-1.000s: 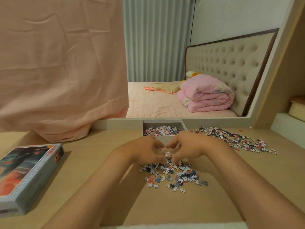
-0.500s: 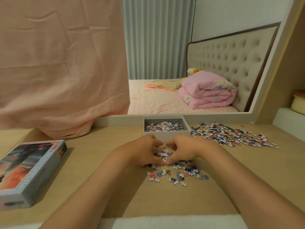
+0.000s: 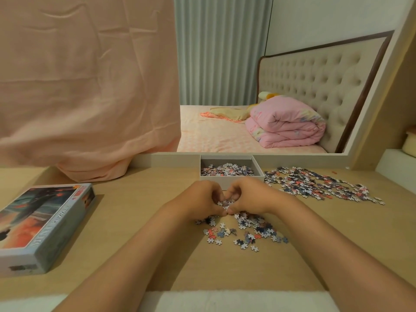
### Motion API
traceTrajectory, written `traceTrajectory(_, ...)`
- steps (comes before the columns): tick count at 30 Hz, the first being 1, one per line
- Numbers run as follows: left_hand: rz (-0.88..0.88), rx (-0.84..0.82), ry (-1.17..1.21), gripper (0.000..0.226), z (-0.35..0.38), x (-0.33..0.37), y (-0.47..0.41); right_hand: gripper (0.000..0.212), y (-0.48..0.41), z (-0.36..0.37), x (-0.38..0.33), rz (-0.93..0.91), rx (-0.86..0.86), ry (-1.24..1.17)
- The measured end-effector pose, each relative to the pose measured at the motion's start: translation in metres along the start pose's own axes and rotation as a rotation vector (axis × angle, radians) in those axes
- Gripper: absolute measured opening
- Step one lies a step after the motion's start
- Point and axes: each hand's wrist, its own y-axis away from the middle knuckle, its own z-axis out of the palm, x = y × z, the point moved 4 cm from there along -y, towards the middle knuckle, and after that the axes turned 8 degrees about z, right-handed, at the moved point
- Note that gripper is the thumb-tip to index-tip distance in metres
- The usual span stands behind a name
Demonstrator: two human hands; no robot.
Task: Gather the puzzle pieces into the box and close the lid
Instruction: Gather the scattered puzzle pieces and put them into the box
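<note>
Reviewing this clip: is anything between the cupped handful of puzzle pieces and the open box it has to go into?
Nothing visible. The left hand and right hand cup a handful of pieces just in front of the open box. Only its low front wall lies between, to be lifted over. The lid sits apart at the left.

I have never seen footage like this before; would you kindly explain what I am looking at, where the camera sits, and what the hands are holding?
No machine here: a person wears a wide-angle camera on the head, looking down at their own bare arms over a wooden desk. The left hand and right hand are cupped together around a small heap of puzzle pieces. More loose pieces lie just below the hands, and another scatter lies to the right. The open box, partly filled, sits just beyond the hands. Its printed lid rests at the left.
</note>
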Motion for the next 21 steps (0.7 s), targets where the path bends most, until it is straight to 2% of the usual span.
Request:
traceTrajectory(2,-0.005,0.013,0.053,0.030,-0.001,-0.002,0.000,0.044,0.001,0.003,0.001,0.029,-0.046,-0.074)
traceTrajectory(5,-0.008,0.036,0.085,0.029,-0.001,-0.003,-0.001,0.029,0.001,0.003,0.004,0.068,-0.095,-0.156)
traceTrajectory(8,-0.008,0.064,0.116,0.021,-0.003,-0.002,-0.003,0.020,0.000,0.000,0.005,0.065,-0.081,-0.213)
traceTrajectory(12,0.017,0.118,0.182,0.016,-0.019,-0.003,-0.010,0.018,-0.007,-0.018,0.003,0.012,-0.036,-0.278)
traceTrajectory(18,0.065,0.342,0.259,0.013,-0.048,-0.003,-0.040,0.015,-0.028,-0.056,-0.006,-0.072,0.160,-0.461)
traceTrajectory(21,0.072,0.441,0.220,0.012,-0.049,-0.005,-0.057,0.013,-0.045,-0.060,-0.004,-0.112,0.320,-0.417)
